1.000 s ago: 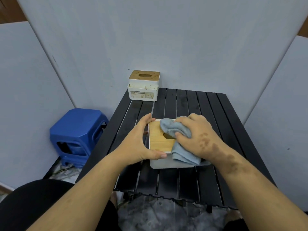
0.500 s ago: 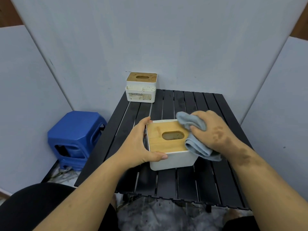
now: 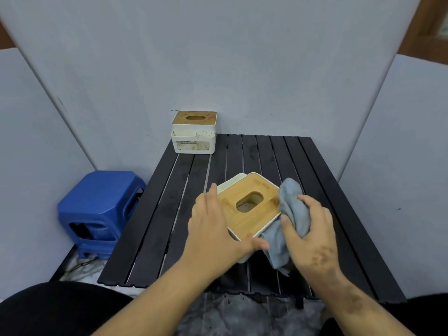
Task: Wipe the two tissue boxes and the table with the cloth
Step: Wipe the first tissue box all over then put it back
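Two boxes sit on the slatted surface: the near box, turned askew at centre, and a stained far box at 11 o'clock by the wall. Left hand grips the near box's left side, thumb on its front. Right hand, fingers clenched round the cloth, presses it to the box's 3 o'clock side. Wiping this first box seems underway; next likely calls for turning it to reach the other walls.
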`<state>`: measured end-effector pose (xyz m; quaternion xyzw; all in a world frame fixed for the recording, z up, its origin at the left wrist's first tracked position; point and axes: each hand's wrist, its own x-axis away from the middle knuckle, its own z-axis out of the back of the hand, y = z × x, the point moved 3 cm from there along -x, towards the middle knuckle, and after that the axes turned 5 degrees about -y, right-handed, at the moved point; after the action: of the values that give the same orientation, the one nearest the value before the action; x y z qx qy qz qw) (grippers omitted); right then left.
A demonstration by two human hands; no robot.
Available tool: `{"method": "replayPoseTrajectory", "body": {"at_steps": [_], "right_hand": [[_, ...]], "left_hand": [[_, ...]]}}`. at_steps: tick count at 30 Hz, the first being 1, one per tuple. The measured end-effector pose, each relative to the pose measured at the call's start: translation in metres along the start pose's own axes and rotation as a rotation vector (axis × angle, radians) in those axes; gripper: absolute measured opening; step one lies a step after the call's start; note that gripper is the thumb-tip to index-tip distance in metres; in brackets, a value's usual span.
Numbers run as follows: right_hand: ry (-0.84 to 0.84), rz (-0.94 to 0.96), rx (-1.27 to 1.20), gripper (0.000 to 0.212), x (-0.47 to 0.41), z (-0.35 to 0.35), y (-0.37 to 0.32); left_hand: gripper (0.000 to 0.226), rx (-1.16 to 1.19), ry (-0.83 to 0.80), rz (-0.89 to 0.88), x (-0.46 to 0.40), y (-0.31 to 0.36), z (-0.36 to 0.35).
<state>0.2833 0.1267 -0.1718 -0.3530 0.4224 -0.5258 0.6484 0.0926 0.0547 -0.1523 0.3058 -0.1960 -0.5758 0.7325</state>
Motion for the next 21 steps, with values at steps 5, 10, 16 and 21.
{"method": "replayPoseTrajectory", "body": {"at_steps": [5, 10, 16, 21], "right_hand": [[-0.024, 0.064, 0.07, 0.041, -0.036, 0.022, -0.006], [-0.063, 0.164, 0.144, 0.042, -0.037, 0.06, -0.02], [-0.401, 0.342, 0.345, 0.045, -0.001, 0.04, -0.045], [-0.46, 0.253, 0.438, 0.039, -0.02, 0.037, -0.036]], "left_hand": [[0.089, -0.017, -0.027, -0.043, -0.003, 0.008, 0.023], [0.05, -0.132, -0.106, -0.123, -0.033, -0.023, 0.035], [0.047, -0.151, -0.202, -0.224, -0.063, -0.041, 0.03], [0.059, -0.156, -0.17, -0.251, -0.054, -0.051, 0.028]]}}
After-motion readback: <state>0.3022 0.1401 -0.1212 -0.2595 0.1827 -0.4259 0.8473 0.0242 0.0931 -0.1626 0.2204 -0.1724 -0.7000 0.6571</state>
